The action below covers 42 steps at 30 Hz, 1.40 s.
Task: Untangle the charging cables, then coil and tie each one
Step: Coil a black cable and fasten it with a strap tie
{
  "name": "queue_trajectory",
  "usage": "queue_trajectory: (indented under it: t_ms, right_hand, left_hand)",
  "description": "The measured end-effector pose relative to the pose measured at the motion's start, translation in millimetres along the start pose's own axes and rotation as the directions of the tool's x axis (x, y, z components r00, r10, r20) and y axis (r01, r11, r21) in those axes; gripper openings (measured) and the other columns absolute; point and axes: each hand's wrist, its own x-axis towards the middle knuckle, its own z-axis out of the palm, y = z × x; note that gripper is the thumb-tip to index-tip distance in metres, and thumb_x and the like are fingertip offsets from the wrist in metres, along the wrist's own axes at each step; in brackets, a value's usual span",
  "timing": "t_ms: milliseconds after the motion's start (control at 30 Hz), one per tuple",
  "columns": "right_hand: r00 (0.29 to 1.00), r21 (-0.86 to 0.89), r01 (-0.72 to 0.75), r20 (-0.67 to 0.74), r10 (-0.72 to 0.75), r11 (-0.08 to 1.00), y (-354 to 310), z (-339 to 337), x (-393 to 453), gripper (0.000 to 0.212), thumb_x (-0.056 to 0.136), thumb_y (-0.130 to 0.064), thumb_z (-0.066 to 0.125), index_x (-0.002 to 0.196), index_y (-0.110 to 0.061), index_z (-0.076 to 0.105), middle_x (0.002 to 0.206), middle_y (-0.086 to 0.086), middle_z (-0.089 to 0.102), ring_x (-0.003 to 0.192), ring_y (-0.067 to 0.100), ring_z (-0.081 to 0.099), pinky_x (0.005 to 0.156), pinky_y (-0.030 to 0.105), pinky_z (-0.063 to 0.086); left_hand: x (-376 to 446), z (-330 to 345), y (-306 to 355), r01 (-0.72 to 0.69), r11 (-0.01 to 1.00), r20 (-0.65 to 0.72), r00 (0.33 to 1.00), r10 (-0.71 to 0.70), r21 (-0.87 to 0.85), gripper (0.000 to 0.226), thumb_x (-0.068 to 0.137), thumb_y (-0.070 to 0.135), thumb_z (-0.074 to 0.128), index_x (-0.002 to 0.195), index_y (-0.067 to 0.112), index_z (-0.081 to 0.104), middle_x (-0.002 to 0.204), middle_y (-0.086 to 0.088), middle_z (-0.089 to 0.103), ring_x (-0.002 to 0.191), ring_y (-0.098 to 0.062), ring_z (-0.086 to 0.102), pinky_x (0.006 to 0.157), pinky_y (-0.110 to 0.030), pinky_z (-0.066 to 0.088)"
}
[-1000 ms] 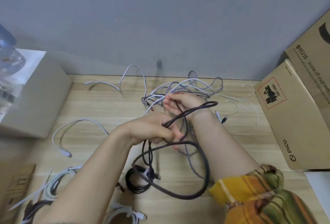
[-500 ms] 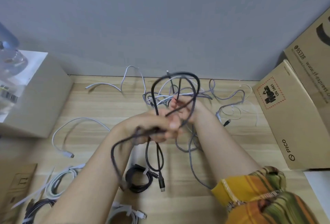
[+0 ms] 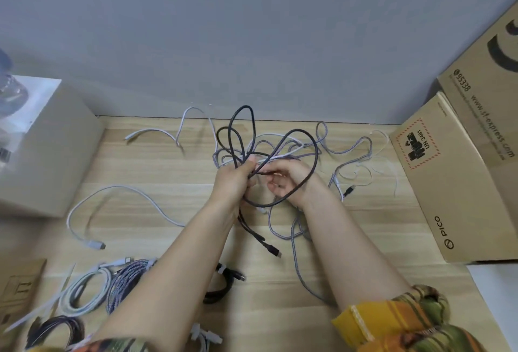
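Observation:
A dark braided cable point(image 3: 313, 168) is held in loops above the wooden table point(image 3: 145, 172). My left hand point(image 3: 234, 180) grips the gathered loops where they cross. My right hand point(image 3: 288, 177) pinches a strand of the same cable, and one large loop passes round its wrist. Both plug ends point(image 3: 273, 250) of the dark cable hang below my left hand. Behind the hands lies a tangle of grey and white cables point(image 3: 344, 152). A loose white cable point(image 3: 117, 191) lies to the left.
Coiled, tied cables lie at the near left: a white coil point(image 3: 84, 290), a braided grey coil point(image 3: 126, 281), a black coil point(image 3: 221, 284), a dark coil point(image 3: 64, 329). Cardboard boxes point(image 3: 454, 177) stand on the right, a pale box point(image 3: 47, 149) on the left, a grey wall behind.
The dark cable's loops have been gathered higher and tighter at my left hand. One loop now runs round my right wrist, and the plug ends hang lower.

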Motion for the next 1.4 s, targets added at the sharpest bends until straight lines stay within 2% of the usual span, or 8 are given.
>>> queue_trajectory:
  t_ms: [167, 300, 400, 633, 900, 1067, 1267, 1400]
  right_hand:
    - [0.992, 0.14, -0.107, -0.051, 0.115, 0.984, 1, -3, 9, 0.023, 0.09, -0.005, 0.046, 0.068, -0.01, 0.05, 0.044, -0.002, 0.052, 0.043, 0.008, 0.059, 0.053, 0.019, 0.049]
    - [0.985, 0.263, -0.066, -0.137, 0.104, 0.963, -3, -7, 15, 0.021, 0.091, -0.005, 0.05, 0.07, -0.004, 0.052, 0.065, 0.009, 0.056, 0.053, 0.015, 0.06, 0.066, 0.026, 0.052]
    - [0.987, 0.233, -0.063, -0.132, 0.095, 0.97, -5, -5, 11, 0.016, 0.091, -0.004, 0.05, 0.075, -0.003, 0.054, 0.064, 0.009, 0.058, 0.047, 0.015, 0.062, 0.048, 0.023, 0.053]
    - [0.992, 0.118, -0.042, -0.114, 0.056, 0.992, 4, -24, -37, 0.004, 0.092, -0.017, 0.054, 0.092, -0.013, 0.055, 0.062, 0.004, 0.067, 0.054, 0.018, 0.066, 0.046, 0.025, 0.053]
    - [0.911, -0.209, 0.194, -0.325, -0.255, 0.958, 74, -78, -114, 0.009, 0.087, 0.0, 0.057, 0.083, -0.008, 0.061, 0.05, -0.002, 0.047, 0.041, 0.006, 0.038, 0.038, 0.014, 0.026]
    - [0.82, -0.414, 0.039, -0.507, -0.266, 0.909, 121, -115, -126, 0.021, 0.082, 0.007, 0.055, 0.102, 0.006, 0.062, 0.06, 0.003, 0.057, 0.058, 0.017, 0.052, 0.06, 0.027, 0.04]
    - [0.727, -0.727, -0.136, -0.535, -0.431, 0.673, 118, -111, -153, 0.052, 0.084, 0.0, 0.046, 0.134, -0.017, 0.048, 0.134, 0.011, 0.049, 0.122, 0.03, 0.048, 0.102, 0.038, 0.037]
    - [0.607, -0.756, 0.116, -0.459, -0.649, 0.644, 93, -81, -182, 0.059, 0.077, 0.013, 0.039, 0.128, -0.014, 0.052, 0.131, 0.01, 0.049, 0.123, 0.024, 0.046, 0.102, 0.027, 0.032]
  left_hand:
    - [-16, -10, 5, 0.077, 0.995, 0.198, 0.976, -0.087, 0.059, 0.022, 0.097, 0.026, 0.046, 0.079, 0.014, 0.051, 0.035, 0.011, 0.025, 0.027, -0.003, 0.017, 0.031, -0.009, 0.016]
    - [-35, -13, 11, 0.202, 0.978, 0.405, 0.892, -0.201, 0.04, 0.037, 0.098, 0.024, 0.04, 0.064, 0.014, 0.05, 0.039, 0.01, 0.02, 0.028, -0.002, 0.014, 0.032, -0.009, 0.012]
    - [-43, -15, 12, 0.135, 0.989, 0.362, 0.92, -0.147, 0.058, 0.037, 0.097, 0.026, 0.043, 0.063, 0.014, 0.051, 0.04, 0.009, 0.023, 0.03, -0.003, 0.016, 0.032, -0.01, 0.014]
    - [-57, -13, 4, 0.005, 1.0, 0.191, 0.981, -0.009, 0.021, 0.034, 0.096, 0.035, 0.047, 0.071, 0.013, 0.055, 0.04, 0.009, 0.029, 0.032, -0.004, 0.025, 0.043, -0.023, 0.012]
    - [-110, 4, -39, 0.015, 0.999, 0.325, 0.945, -0.027, 0.04, 0.027, 0.095, 0.035, 0.047, 0.077, 0.016, 0.056, 0.046, 0.007, 0.036, 0.043, -0.009, 0.025, 0.04, -0.017, 0.014]
    - [-135, 2, -81, 0.021, 0.944, 0.323, 0.937, -0.134, 0.33, 0.036, 0.098, 0.038, 0.041, 0.077, 0.016, 0.059, 0.067, -0.001, 0.059, 0.051, -0.01, 0.05, 0.05, -0.019, 0.038]
    - [-151, -10, -92, -0.227, 0.613, 0.268, 0.963, 0.026, 0.757, 0.042, 0.099, 0.036, 0.037, 0.062, 0.018, 0.027, 0.06, 0.003, 0.032, 0.062, -0.019, 0.034, 0.059, -0.031, 0.025]
    - [-158, -12, -83, -0.273, 0.581, 0.269, 0.958, 0.095, 0.767, 0.044, 0.098, 0.037, 0.039, 0.062, 0.019, 0.022, 0.057, 0.003, 0.026, 0.056, -0.019, 0.027, 0.054, -0.032, 0.021]
